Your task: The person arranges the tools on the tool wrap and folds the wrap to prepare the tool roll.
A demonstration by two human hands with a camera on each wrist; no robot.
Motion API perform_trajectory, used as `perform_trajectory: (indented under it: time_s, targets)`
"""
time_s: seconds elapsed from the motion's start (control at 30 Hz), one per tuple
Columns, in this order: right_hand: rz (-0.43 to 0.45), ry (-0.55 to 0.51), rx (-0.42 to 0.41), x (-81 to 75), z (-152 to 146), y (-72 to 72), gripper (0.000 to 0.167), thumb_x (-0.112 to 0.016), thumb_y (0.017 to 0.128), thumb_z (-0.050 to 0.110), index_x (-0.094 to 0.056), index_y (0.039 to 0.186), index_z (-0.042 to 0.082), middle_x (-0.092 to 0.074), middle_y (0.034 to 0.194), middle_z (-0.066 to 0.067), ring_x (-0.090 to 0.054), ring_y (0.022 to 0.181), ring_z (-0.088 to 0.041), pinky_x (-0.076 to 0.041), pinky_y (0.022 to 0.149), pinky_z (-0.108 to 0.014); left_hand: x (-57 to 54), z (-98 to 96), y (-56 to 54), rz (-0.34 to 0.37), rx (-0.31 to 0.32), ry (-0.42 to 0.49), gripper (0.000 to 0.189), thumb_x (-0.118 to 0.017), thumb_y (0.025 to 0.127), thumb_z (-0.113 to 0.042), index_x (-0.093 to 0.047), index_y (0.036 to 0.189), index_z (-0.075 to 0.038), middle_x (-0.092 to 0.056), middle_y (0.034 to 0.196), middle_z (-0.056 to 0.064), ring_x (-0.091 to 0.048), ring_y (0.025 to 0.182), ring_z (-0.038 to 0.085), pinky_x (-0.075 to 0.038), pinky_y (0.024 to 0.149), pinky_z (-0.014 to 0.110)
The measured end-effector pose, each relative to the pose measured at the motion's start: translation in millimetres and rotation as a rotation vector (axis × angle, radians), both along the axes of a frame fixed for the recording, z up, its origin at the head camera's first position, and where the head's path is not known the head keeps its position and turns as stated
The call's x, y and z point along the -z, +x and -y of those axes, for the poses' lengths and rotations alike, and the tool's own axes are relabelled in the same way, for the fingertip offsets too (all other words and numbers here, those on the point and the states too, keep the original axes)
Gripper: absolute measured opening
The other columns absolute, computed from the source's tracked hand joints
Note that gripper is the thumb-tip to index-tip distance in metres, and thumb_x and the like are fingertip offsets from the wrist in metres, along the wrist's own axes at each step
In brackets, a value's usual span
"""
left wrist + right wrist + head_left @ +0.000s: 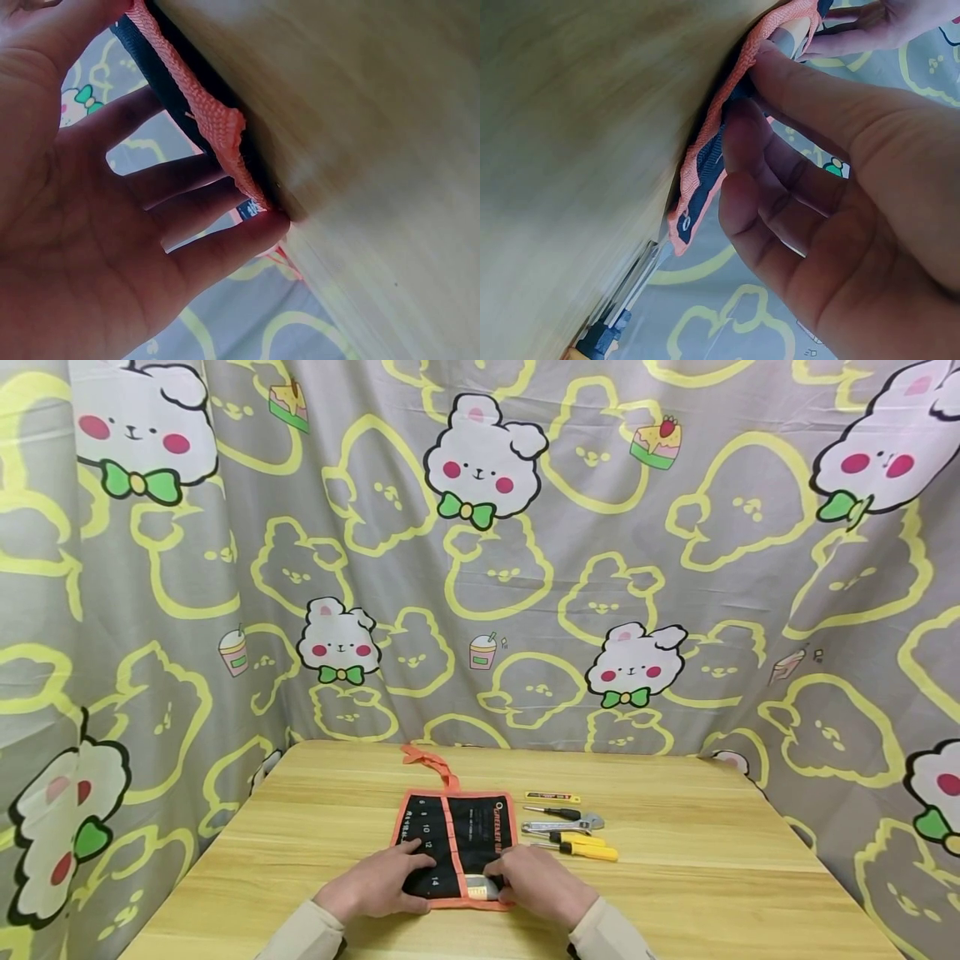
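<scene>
A black tool pouch (pixel 472 827) with orange edging lies spread on the table, numbers printed down its left half. My left hand (pixel 378 878) rests on that half, fingers spread and thumb near the bottom edge; in the left wrist view its fingertips (pixel 274 223) touch the pouch. At the lower right pocket sits a flat grey-and-yellow item (pixel 478 887), mostly hidden by the pouch and fingers. My right hand (pixel 542 883) pinches it between thumb and forefinger. The right wrist view shows the thumb against the pale item (pixel 786 39), the other fingers curled beside the pouch.
Right of the pouch lie a flat yellow pack (pixel 552 797), a small black-handled screwdriver (pixel 564 813), an adjustable wrench (pixel 558 826) and yellow-handled screwdrivers (pixel 592 852). An orange tie strap (pixel 431 762) trails off the pouch's far edge. A patterned curtain (pixel 480 568) hangs behind the table (pixel 697 877).
</scene>
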State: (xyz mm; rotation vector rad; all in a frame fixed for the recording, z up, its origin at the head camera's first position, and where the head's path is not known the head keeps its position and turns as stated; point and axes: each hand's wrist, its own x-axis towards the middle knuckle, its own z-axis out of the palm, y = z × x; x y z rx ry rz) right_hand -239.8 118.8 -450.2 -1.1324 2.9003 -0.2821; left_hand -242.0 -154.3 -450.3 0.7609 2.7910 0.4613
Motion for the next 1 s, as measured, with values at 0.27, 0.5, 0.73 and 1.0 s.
perform_trajectory:
  time_s: [0.27,0.5,0.73,1.0]
  targets:
    - [-0.051,0.060,0.011,-0.6,4,0.7,0.009,-0.081,0.088,0.022,-0.077,0.095,0.024,-0.063,0.076,0.012,-0.047,0.062,-0.001,-0.040,0.056,-0.020,0.4,-0.2,-0.5,-0.001,0.000,-0.002,0.057,-0.082,0.085,-0.043,-0.068,0.132,-0.014,-0.051,0.149,0.025,-0.054,0.132,0.047,-0.047,0.104,0.061]
    - [-0.017,0.058,0.026,-0.3,4,1.0,0.012,-0.080,0.089,0.022,-0.078,0.100,0.024,-0.063,0.077,0.012,-0.046,0.061,-0.002,-0.040,0.056,-0.021,0.4,-0.3,-0.6,0.001,0.004,-0.003,0.056,-0.082,0.086,-0.043,-0.068,0.132,-0.014,-0.051,0.149,0.025,-0.053,0.133,0.047,-0.047,0.105,0.061]
    - [0.043,0.048,0.031,-1.7,1,0.2,0.008,-0.078,0.091,0.019,-0.077,0.099,0.021,-0.066,0.080,0.012,-0.048,0.063,-0.001,-0.043,0.059,-0.021,0.5,0.6,-0.1,0.012,0.013,0.005,0.058,-0.081,0.086,-0.044,-0.067,0.133,-0.014,-0.051,0.149,0.026,-0.054,0.132,0.048,-0.047,0.104,0.061]
    - [0.073,-0.093,-0.036,-9.5,-25,-5.8,0.033,-0.066,0.096,0.001,-0.060,0.066,0.014,-0.035,0.059,0.012,-0.027,0.055,-0.002,-0.027,0.054,-0.017,0.4,2.7,-1.1,0.010,0.019,0.013,0.057,-0.081,0.086,-0.044,-0.067,0.133,-0.014,-0.050,0.150,0.026,-0.053,0.132,0.048,-0.047,0.104,0.062]
